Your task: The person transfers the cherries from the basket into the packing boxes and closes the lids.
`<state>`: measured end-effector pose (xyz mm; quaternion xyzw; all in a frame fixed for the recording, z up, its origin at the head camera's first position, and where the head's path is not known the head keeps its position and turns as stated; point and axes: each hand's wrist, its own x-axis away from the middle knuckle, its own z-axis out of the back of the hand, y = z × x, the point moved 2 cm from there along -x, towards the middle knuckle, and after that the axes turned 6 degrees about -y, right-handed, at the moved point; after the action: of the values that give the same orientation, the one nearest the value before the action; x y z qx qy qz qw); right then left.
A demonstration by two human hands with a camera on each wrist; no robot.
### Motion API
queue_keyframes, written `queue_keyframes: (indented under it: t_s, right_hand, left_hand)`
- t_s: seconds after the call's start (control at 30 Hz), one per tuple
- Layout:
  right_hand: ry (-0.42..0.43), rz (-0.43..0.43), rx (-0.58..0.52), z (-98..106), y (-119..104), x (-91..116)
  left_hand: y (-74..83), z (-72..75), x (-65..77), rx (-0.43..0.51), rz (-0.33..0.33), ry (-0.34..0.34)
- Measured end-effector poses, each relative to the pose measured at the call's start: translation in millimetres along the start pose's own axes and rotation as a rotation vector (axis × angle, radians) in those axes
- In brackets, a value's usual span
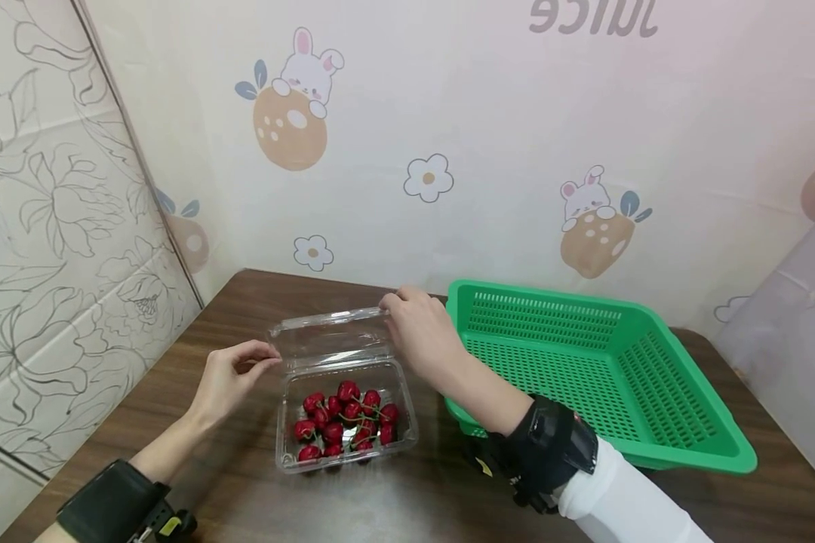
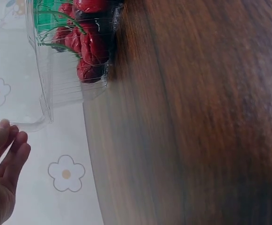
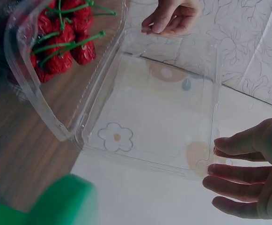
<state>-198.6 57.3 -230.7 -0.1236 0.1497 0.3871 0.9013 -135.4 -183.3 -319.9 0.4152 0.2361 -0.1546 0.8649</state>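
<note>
A clear plastic clamshell box [image 1: 409,422] stands on the table with red cherries [image 1: 333,431] on green stems inside. Its hinged lid [image 1: 339,337] is raised at the back, tilted up from the box. At the lid's left edge, my left hand [image 1: 226,381] pinches the plastic between thumb and fingertips, and the left wrist view shows that hand [image 2: 4,176] at the lid's edge. My right hand [image 1: 426,335] grips the upper right corner of the lid. In the right wrist view, thumb and fingers of this hand [image 3: 248,176] meet at that corner.
Right of the box sits a green slotted plastic basket [image 1: 693,445], close to my right forearm. The brown wooden table [image 1: 244,483] ends at a patterned wall covering [image 1: 489,151] behind. A second patterned panel [image 1: 61,226] rises on the left.
</note>
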Motion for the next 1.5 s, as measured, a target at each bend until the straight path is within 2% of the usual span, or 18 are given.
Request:
queue_keyframes:
  t_s: [0.1, 0.2, 0.3, 0.4, 0.53, 0.63, 0.73, 0.93, 1.03, 1.13, 1.3, 1.5]
  right_hand:
    - [0.001, -0.009, -0.009, 1, -2, 6]
    - [-0.001, -0.005, -0.021, 2, -4, 14]
    - [0.018, 0.011, -0.042, 1, -7, 22]
    - [0.032, 0.016, -0.065, -1, -9, 33]
    - [0.038, 0.027, -0.094, -4, -13, 48]
    - [0.049, 0.04, -0.1, -8, -15, 59]
    - [0.06, 0.051, -0.092, -13, -17, 68]
    - [0.083, 0.086, -0.123, -25, -19, 83]
    - [0.088, 0.103, -0.12, -31, -19, 89]
    - [0.089, 0.114, -0.104, -36, -19, 93]
    - [0.102, 0.14, -0.085, -41, -21, 96]
    - [0.123, 0.174, -0.07, -47, -21, 99]
  left_hand:
    - [-11.7, 0.0, 0.6, -0.011, -0.019, -0.026]
    - [-20.3, 2.0, -0.2, -0.021, -0.005, -0.102]
    - [-20.8, 7.8, -3.0, -0.034, 0.005, -0.208]
    - [-15.4, 15.2, -8.1, -0.069, -0.012, -0.268]
    - [-0.4, 22.5, -18.2, -0.137, -0.093, -0.25]
    - [16.1, 22.4, -24.7, -0.182, -0.163, -0.23]
    - [32.2, 16.6, -26.6, -0.196, -0.184, -0.278]
    - [54.9, -3.6, -19.5, -0.213, -0.137, -0.502]
    - [59.5, -13.3, -14.5, -0.243, -0.149, -0.57]
    - [59.3, -20.8, -9.3, -0.265, -0.187, -0.603]
    - [54.0, -29.1, -2.2, -0.291, -0.249, -0.6]
    - [49.3, -33.6, 3.4, -0.31, -0.258, -0.629]
